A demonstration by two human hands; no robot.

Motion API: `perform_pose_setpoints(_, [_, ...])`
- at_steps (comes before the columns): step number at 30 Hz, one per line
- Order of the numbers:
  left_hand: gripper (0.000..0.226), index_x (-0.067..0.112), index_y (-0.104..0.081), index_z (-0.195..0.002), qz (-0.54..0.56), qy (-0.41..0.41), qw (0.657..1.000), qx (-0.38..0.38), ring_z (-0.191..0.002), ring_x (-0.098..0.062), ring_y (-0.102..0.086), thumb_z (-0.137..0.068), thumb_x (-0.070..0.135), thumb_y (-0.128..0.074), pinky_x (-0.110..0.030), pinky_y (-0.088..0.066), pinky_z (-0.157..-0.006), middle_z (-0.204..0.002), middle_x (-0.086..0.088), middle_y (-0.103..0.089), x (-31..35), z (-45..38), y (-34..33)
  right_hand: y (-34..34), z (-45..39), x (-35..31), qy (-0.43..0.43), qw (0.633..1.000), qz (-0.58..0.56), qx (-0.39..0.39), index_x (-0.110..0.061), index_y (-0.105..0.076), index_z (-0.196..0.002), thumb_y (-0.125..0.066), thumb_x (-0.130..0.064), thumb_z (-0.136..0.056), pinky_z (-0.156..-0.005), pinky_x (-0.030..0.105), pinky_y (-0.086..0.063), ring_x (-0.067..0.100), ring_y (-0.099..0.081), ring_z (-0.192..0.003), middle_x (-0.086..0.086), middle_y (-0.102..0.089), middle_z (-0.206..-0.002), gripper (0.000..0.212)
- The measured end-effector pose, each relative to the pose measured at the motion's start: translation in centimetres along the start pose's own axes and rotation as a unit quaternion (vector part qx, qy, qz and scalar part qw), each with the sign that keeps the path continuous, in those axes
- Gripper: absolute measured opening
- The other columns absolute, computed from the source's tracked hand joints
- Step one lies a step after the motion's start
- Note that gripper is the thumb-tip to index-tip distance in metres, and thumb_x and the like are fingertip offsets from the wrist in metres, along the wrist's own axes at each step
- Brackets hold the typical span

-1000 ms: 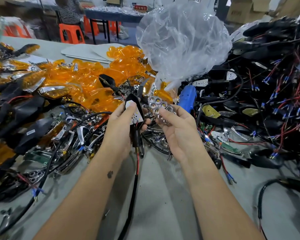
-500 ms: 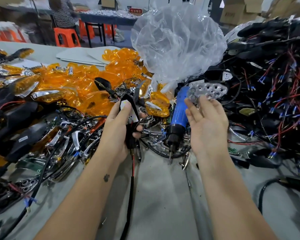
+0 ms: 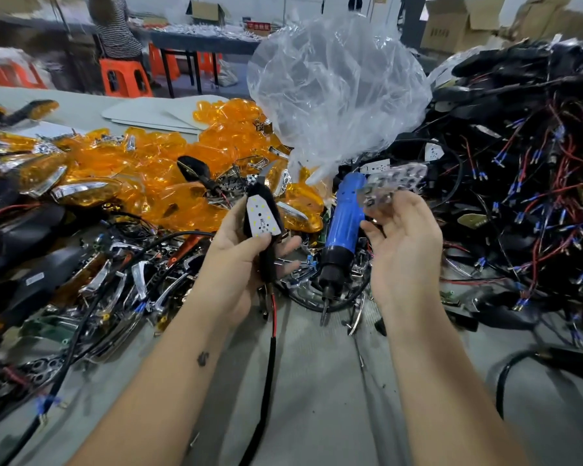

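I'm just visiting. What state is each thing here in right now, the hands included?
left hand: grips the lamp housing, held upright.
lamp housing: no lens on, white LED board bare, wires hanging down.
right hand: palm showing, fingers loosely bent.
chrome reflector: blurred at the right hand's fingertips; grip unclear.
blue screwdriver: lying on the parts, untouched.
plastic bag: crumpled, puffed up.

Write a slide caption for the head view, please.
Left hand grips a lamp housing; blurred chrome reflector at the right hand's fingertips.

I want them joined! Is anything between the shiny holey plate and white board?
Nothing visible stands between the chrome perforated plate at the right hand and the white LED board in the left hand; the blue screwdriver lies lower.
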State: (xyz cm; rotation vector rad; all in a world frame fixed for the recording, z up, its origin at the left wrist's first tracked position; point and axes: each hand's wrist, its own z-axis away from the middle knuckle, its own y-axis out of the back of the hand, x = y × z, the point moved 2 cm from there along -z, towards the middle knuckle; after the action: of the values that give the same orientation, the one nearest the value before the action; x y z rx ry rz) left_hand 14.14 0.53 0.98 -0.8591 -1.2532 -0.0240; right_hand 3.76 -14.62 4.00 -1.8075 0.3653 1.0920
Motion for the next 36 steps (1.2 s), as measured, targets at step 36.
perform_pose_setpoints(36, [0.031,0.028,-0.063,-0.127,-0.051,-0.028,0.994,-0.097,-0.095,-0.014,-0.072,-0.101,0.016,-0.050,-0.027,-0.058,-0.071,-0.119,0.000,-0.072,-1.1,0.6,-0.6,-2.5,2.7,2.9,0.096,0.925,0.330,-0.161,-0.026,-0.057,-0.095,-0.067,-0.018,-0.093,-0.055,0.010,-0.044,-0.004,-0.057,-0.057,-0.007,-0.059,-0.075,0.012])
